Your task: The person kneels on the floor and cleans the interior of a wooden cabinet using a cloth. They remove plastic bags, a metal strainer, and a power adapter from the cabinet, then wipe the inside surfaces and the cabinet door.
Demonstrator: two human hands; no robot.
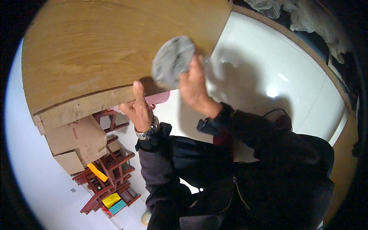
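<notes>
A wide varnished wooden board (95, 49) fills the upper left of the view, with a paler raw wood edge (86, 105) towards me. My right hand (195, 83) holds a wadded grey cloth (174, 60) over the board's near right corner; the hand is slightly blurred. Whether the cloth presses on the wood or hovers just above it is hard to tell. My left hand (139, 110) grips the near edge, thumb up over the top face and the other fingers mostly hidden below. A metal wristwatch (147, 133) is on that wrist.
Below the board at left are a cardboard box (77, 141) and dark red wooden furniture frames (112, 169), with yellow (111, 200) and teal (117, 207) blocks among them. Something pink (158, 98) shows under the edge. Glossy white floor tiles (304, 77) lie right; plastic bags (304, 17) are at upper right.
</notes>
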